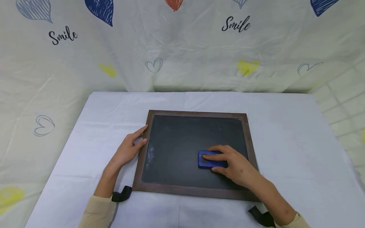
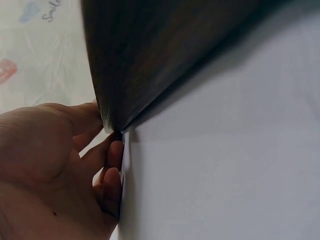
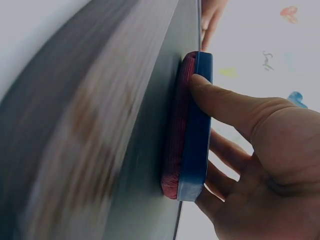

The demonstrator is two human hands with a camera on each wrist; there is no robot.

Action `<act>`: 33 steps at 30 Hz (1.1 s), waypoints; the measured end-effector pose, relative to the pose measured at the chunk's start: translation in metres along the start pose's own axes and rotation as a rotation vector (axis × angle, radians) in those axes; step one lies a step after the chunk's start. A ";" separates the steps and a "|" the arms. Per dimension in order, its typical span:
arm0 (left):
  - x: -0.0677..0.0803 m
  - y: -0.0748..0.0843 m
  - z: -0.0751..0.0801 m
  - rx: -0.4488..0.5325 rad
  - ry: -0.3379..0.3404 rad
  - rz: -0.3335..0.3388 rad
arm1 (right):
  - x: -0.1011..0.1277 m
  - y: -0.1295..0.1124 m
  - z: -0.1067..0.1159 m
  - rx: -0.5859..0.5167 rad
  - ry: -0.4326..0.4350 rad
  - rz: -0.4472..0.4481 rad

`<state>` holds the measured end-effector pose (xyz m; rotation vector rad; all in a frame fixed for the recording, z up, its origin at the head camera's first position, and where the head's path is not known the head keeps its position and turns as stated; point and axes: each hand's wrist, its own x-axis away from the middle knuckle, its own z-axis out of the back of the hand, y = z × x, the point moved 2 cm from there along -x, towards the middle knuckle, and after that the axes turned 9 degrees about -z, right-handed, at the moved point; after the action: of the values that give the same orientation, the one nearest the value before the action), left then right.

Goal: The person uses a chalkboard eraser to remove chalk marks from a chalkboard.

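Note:
A chalkboard [image 1: 174, 142] with a brown wooden frame [image 1: 196, 114] lies flat on the white-covered table. Whitish chalk smudges [image 1: 150, 155] show near its left side. My right hand [image 1: 239, 166] holds a blue chalkboard eraser [image 1: 207, 163] against the lower right part of the board. In the right wrist view, the thumb grips one side of the eraser [image 3: 196, 135], and its dark red felt face [image 3: 175, 135] meets the board. My left hand [image 1: 126, 152] touches the left edge of the frame with thumb and forefinger; its other fingertips [image 2: 113, 185] rest by the tablecloth.
White cloth [image 1: 288, 142] covers the table on all sides of the board. Behind stands a pale curtain [image 1: 188, 47] with hearts and "Smile" lettering. A black strap piece [image 1: 122, 193] sits at the left wrist and another [image 1: 261, 217] at the right.

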<state>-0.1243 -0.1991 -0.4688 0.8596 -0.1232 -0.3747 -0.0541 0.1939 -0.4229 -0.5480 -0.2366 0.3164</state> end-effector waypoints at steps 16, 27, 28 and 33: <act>0.000 -0.001 0.000 0.011 0.008 -0.025 | -0.002 0.016 0.015 -0.086 0.045 -0.024; 0.000 -0.003 0.000 0.001 0.008 -0.010 | 0.001 0.026 0.045 -0.237 0.127 -0.133; -0.001 -0.003 0.000 0.001 0.009 -0.010 | 0.001 0.026 0.046 -0.240 0.126 -0.146; -0.001 -0.001 0.001 0.000 0.010 -0.019 | 0.003 0.030 0.051 -0.291 0.100 -0.216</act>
<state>-0.1253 -0.2001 -0.4695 0.8634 -0.1054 -0.3880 -0.0738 0.2428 -0.3967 -0.8159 -0.2446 0.0436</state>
